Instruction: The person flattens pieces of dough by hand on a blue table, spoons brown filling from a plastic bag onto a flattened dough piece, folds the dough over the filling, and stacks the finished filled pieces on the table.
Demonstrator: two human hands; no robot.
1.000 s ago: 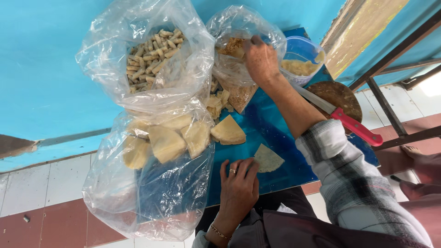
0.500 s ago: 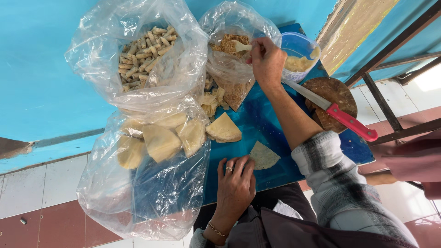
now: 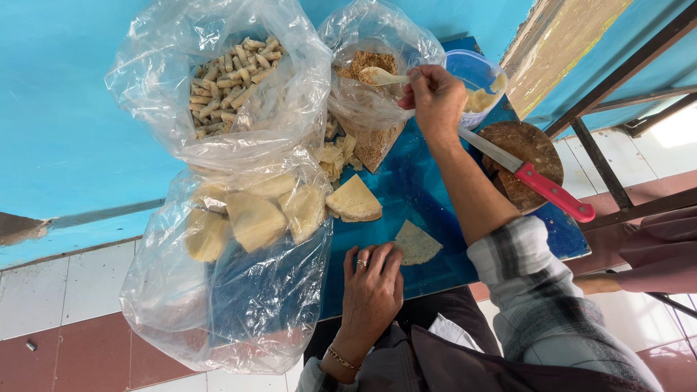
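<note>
1. The right hand (image 3: 435,101) closes over the spoon (image 3: 381,75) handle, hiding its end.
2. The knife (image 3: 534,178) blade's tip disappears behind the right forearm.
3. The blue bowl (image 3: 475,76) is half covered by that hand; its contents are hard to tell.
4. The left hand (image 3: 372,290) overlaps one corner of the flat pastry wrapper (image 3: 417,243).
5. The person's torso is cut off by the bottom edge.

i see a clear bag of small rolled sticks (image 3: 229,72) at the far left, a red-handled knife (image 3: 537,181) lying across a round wooden board (image 3: 534,141), and a blue bowl (image 3: 472,72) on the blue table (image 3: 428,196).
</note>
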